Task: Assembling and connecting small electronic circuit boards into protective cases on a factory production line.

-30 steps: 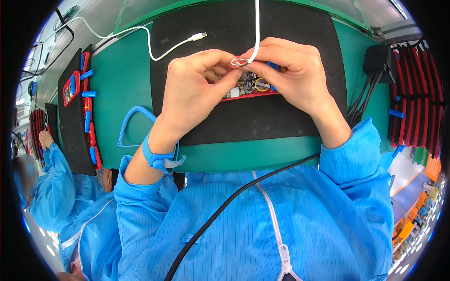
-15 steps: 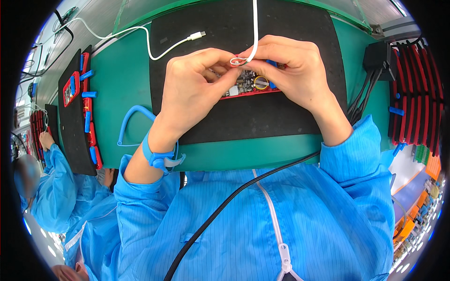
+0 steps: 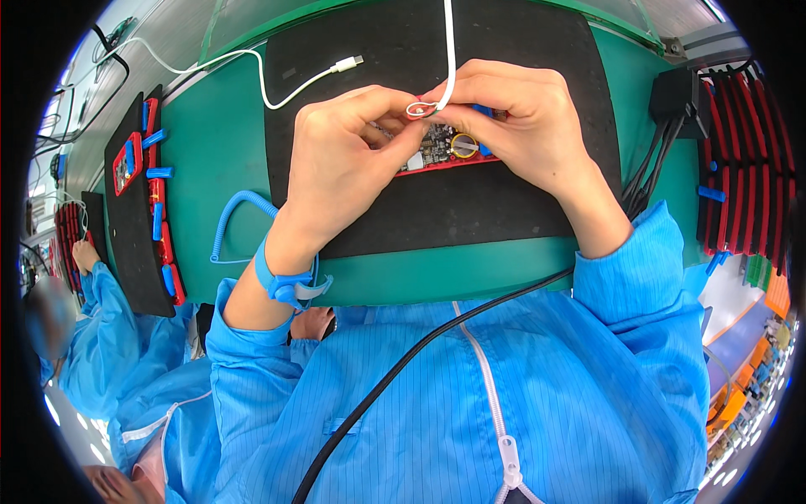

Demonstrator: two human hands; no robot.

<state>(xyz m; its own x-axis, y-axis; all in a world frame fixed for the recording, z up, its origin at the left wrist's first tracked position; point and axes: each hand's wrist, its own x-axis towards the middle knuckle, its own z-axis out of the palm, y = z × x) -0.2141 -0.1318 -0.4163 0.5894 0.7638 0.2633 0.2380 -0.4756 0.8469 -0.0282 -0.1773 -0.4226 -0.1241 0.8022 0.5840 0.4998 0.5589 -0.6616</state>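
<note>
My right hand (image 3: 531, 126) pinches the lower end of a white cable (image 3: 451, 52) that hangs down from the top of the view. Thin red and white wires (image 3: 420, 109) come out of that end in a small loop. The fingertips of my left hand (image 3: 340, 164) are closed on these wires, close against the right fingertips; the wire ends are hidden. Under both hands lies a circuit board (image 3: 437, 144) in a red frame, with a round coin cell (image 3: 463, 145) on it. My fingers cover much of the board.
Beneath the board is a black mat (image 3: 470, 214) on a green table (image 3: 403, 277). A white cable plug (image 3: 347, 64) lies at the upper left. Red-framed boards with blue parts (image 3: 158, 189) stand left, more in a rack (image 3: 747, 172) right. A coiled blue cord (image 3: 220, 227) meets my wristband (image 3: 285, 286). A co-worker's hand (image 3: 85, 255) shows far left.
Both hands keep their pinch, and the wire loop looks much the same. The whole view has shifted slightly. The nearer co-worker at the lower left has moved a little.
</note>
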